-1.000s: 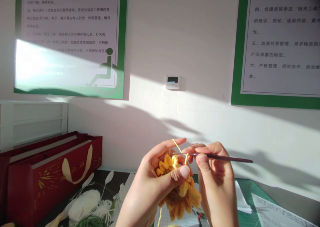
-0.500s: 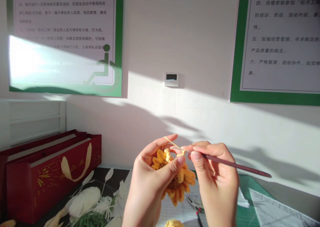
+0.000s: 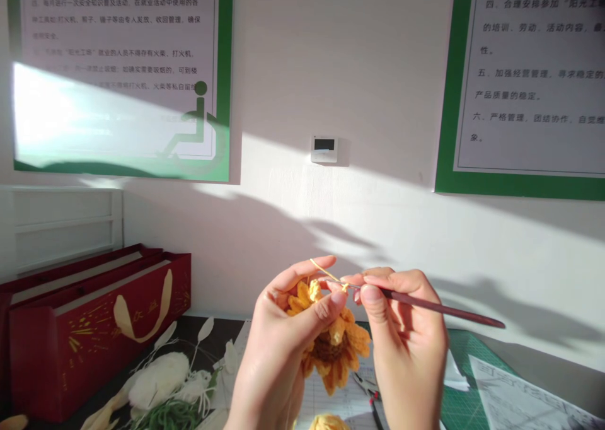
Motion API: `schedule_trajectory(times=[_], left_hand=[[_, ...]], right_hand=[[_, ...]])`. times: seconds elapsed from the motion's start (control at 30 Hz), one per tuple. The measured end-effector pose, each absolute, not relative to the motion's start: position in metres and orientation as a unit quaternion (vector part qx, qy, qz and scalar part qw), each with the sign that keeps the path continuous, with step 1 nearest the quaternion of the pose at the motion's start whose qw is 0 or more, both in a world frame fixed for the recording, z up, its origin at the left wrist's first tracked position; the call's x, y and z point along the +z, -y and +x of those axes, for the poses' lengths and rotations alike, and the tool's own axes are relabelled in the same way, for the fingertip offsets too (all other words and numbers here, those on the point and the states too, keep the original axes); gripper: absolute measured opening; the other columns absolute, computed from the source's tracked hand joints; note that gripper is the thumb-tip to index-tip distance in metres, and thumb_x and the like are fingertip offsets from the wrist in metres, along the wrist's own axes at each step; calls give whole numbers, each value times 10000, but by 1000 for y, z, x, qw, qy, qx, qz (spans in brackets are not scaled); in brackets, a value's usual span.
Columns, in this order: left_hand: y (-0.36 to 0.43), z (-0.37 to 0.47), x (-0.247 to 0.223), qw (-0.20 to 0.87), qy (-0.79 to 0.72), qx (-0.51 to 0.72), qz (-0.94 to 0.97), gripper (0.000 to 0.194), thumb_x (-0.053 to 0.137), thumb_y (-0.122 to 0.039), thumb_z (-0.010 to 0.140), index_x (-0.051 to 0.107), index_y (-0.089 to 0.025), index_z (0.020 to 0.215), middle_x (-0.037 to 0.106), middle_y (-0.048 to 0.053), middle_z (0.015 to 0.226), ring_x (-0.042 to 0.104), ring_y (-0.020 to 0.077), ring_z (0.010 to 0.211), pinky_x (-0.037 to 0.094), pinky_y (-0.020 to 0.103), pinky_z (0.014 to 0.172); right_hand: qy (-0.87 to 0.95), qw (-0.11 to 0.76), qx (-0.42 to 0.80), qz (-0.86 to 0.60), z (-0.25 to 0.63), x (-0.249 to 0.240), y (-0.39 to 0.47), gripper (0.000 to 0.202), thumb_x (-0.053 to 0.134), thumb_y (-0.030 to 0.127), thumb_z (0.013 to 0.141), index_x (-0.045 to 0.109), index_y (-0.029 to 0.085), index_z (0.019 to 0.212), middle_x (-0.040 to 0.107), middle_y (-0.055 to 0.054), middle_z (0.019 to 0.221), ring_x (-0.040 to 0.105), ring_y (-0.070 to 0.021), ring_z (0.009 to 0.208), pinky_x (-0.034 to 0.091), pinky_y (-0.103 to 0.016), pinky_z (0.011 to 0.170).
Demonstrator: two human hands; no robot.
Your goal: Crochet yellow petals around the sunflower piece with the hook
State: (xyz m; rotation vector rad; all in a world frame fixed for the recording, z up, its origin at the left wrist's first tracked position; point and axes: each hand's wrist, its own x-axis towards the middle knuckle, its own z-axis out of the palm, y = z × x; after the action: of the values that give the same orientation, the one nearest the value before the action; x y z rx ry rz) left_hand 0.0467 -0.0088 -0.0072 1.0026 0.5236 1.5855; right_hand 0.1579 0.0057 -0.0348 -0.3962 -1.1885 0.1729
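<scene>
My left hand (image 3: 283, 329) is closed on a yellow-orange crocheted flower with a brown centre (image 3: 331, 348), its thumb pressed near the top petals. A strand of yellow yarn (image 3: 324, 270) runs over the raised index finger toward the hook tip. My right hand (image 3: 409, 329) pinches a crochet hook with a dark red handle (image 3: 444, 309), which points left. The hook's metal tip sits in a small yellow loop just above the left thumb.
Red gift bags (image 3: 113, 329) stand at the left. White yarn (image 3: 158, 379) and green yarn (image 3: 170, 414) lie beside them. Pliers (image 3: 366, 386), printed paper (image 3: 335, 401), another yellow piece (image 3: 328, 422) and a green cutting mat (image 3: 463, 379) are on the table.
The hook handle has shifted slightly left and up, and the loop at its tip looks smaller. The flower has tilted a little, showing more of its brown centre.
</scene>
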Motion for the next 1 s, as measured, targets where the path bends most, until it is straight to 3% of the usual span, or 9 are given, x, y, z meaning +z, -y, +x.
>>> schedule_trajectory(times=[0.2,0.37,0.63,1.0], left_hand=[[10,44,-5,573,-233,659,428,450,976,-234,561,808,-178,975,744,24,761,679,129,665,515,186,631],[8,41,-6,570,-230,649,448,413,966,-231,572,812,-172,950,745,27,745,672,137,643,516,217,638],[12,40,-4,598,-212,629,449,332,944,-182,621,812,-163,926,718,7,709,630,93,608,495,175,597],[15,40,-2,581,-193,636,470,291,919,-149,660,806,-154,928,723,10,708,650,89,593,497,152,585]], right_hand=[[531,792,254,-160,162,-39,-13,94,639,330,964,608,252,923,716,-8,886,700,-149,788,582,-281,711],[520,780,328,-114,165,-36,-17,176,609,414,970,554,257,912,708,12,782,602,-121,644,524,-267,665],[562,775,281,-65,174,-35,-20,95,536,370,1019,526,288,972,721,20,775,665,-161,772,510,-293,688],[618,779,81,-71,184,-34,-12,48,534,230,1020,542,271,1045,733,-16,851,717,-198,819,518,-325,644]])
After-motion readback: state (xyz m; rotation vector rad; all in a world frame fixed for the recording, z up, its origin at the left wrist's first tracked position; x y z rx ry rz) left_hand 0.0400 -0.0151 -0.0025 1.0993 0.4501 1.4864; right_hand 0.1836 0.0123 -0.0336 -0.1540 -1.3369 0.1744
